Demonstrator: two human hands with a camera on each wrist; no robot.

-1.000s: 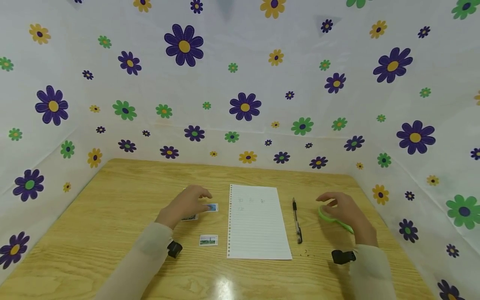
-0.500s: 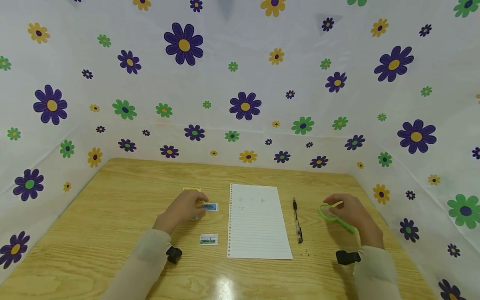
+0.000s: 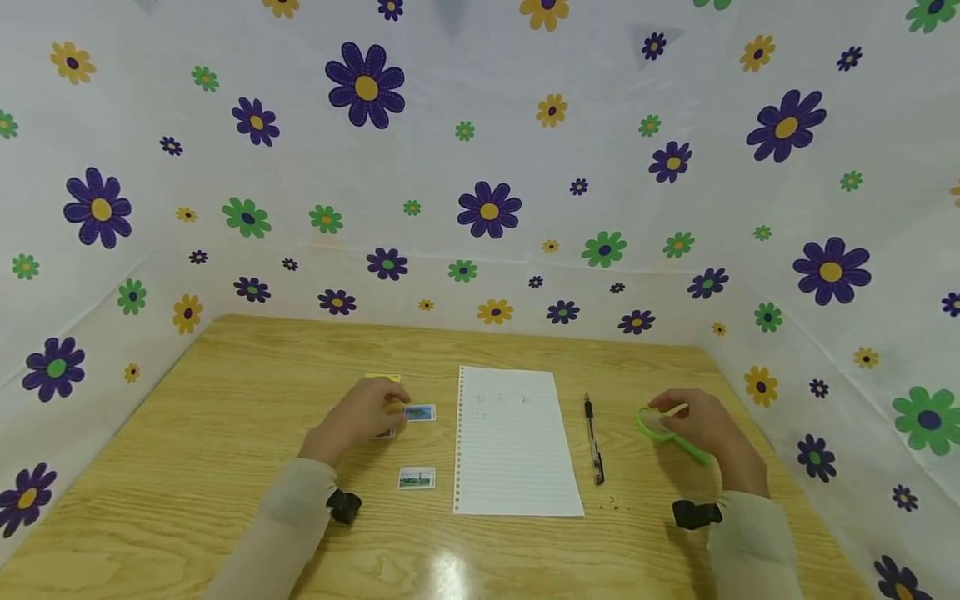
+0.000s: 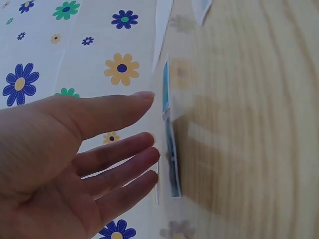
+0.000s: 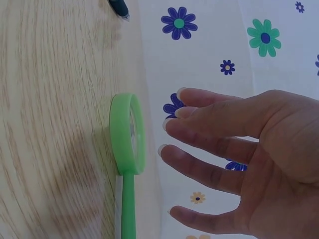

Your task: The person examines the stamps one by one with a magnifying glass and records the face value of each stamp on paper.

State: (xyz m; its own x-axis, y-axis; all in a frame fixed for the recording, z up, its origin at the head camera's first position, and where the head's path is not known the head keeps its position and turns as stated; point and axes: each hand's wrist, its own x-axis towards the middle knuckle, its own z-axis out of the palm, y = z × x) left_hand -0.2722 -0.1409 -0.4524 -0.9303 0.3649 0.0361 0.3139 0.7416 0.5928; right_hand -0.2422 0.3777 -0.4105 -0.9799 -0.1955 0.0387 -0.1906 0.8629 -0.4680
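My left hand [image 3: 358, 418] hovers over a small group of stamps left of centre, its relaxed fingers holding nothing. Beside its fingertips lies a blue picture stamp [image 3: 422, 412]. A darker stamp [image 3: 386, 433] and a yellow-edged piece [image 3: 386, 378] are partly covered by the hand. In the left wrist view a narrow gap separates the fingers from the nearest stamp [image 4: 173, 159], seen edge-on. My right hand [image 3: 705, 429] is held just above a green magnifying glass [image 5: 119, 134] lying on the table; its fingers are loosely bent and apart from the rim.
Nearer me lies a green landscape stamp [image 3: 416, 477]. A lined sheet [image 3: 517, 458] with faint pencil-like writing is at the centre. Right of it lies a black pen [image 3: 593, 437], with dark crumbs [image 3: 612, 505] below. Flower-print sheeting [image 3: 420, 167] encloses the wooden table [image 3: 225, 417].
My left hand has drawn back slightly to the left, uncovering more of the blue stamp. The right hand has shifted a little to the right. The stamps, paper and pen stay put.
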